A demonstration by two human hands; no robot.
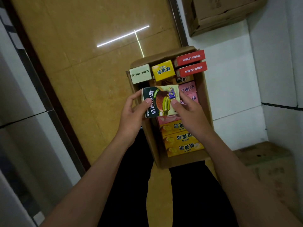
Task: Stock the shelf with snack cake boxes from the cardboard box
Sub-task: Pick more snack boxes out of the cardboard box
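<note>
I hold a green snack cake box [161, 100] face up above the open cardboard box [204, 89] on the floor. My left hand [132, 115] grips its left end, thumb on top. My right hand [190, 112] grips its right end, thumb on the front face. Inside the cardboard box stand a pale green box [141, 74], a yellow box [163, 70] and two red boxes [191, 63] at the far end. Pink boxes [188, 90] lie under the held one, and several yellow boxes [182, 140] fill the near end.
White shelf boards [232, 95] run along the right, with a closed cardboard carton [219, 13] on an upper level and another carton [268, 161] at lower right. A dark-edged fixture [24, 112] lines the left. Yellow tiled floor [91, 71] lies between. My dark trousers [131, 185] show below.
</note>
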